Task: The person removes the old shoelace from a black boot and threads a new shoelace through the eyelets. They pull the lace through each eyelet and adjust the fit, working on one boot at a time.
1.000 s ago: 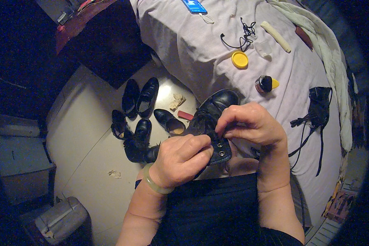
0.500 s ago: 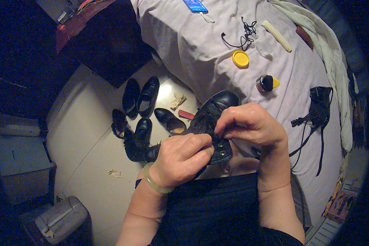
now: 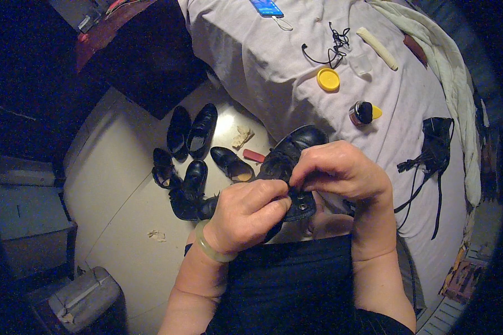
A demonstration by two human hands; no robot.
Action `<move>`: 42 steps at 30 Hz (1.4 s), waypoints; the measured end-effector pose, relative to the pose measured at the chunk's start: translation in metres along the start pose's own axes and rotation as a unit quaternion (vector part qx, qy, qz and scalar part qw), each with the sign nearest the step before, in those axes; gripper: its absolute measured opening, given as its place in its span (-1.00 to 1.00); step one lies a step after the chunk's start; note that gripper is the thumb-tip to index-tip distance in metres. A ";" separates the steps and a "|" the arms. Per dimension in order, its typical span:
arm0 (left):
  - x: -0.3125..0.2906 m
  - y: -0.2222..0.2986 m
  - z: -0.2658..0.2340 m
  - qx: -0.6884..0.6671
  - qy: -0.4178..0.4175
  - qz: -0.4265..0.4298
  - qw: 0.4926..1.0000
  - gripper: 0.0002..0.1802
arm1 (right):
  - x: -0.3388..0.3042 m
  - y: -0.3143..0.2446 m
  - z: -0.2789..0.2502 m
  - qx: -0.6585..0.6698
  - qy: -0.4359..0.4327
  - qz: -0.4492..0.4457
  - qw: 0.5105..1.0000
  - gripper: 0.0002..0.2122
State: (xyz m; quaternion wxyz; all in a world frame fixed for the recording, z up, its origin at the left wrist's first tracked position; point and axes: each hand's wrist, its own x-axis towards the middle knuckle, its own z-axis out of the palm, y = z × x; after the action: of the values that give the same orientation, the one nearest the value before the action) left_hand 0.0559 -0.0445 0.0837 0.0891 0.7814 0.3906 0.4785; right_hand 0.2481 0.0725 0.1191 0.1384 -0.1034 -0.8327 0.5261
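A black lace-up boot (image 3: 303,139) lies in front of me, its toe pointing away toward the upper right. My left hand (image 3: 250,207), with a pale green bangle on the wrist, is closed on the boot's upper. Metal eyelets show along the flap near me. My right hand (image 3: 341,170) bends over that flap, thumb and fingertips pinched together beside the eyelets and close to my left fingers. Whatever the pinch holds is too small and dark to make out.
Several black shoes (image 3: 202,131) stand on the tiled floor, near a red block (image 3: 254,156) and crumpled scraps (image 3: 242,137). On the pale sheet lie a yellow lid (image 3: 328,80), a small jar (image 3: 361,113), tangled black laces (image 3: 338,47), a phone (image 3: 267,8) and a black strappy item (image 3: 435,146).
My right fingertips have shifted slightly left, closer to my left hand. The boot's eyelet flap has tilted a little. Everything else lies as before.
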 end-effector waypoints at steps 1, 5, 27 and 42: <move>0.000 0.000 0.000 0.001 -0.001 -0.002 1.000 -0.83 | 0.000 0.001 0.000 0.002 0.001 -0.002 1.000 -0.83; -0.001 -0.003 0.000 -0.001 -0.004 -0.018 1.000 -0.82 | 0.002 0.001 0.002 -0.013 0.002 -0.011 1.000 -0.84; -0.009 -0.017 0.000 -0.333 0.050 -0.364 0.868 -0.90 | 0.017 0.008 0.028 -0.062 0.128 0.038 0.989 -0.66; -0.011 -0.022 0.004 -0.494 0.100 -0.472 0.723 -0.80 | 0.019 0.027 0.029 0.013 0.137 0.077 0.988 -0.67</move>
State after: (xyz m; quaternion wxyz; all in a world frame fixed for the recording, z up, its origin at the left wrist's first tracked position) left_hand 0.0449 -0.0361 0.0623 0.6370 0.2888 0.4242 0.5753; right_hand 0.2207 0.0657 0.0852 0.2116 -0.2362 -0.7884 0.5271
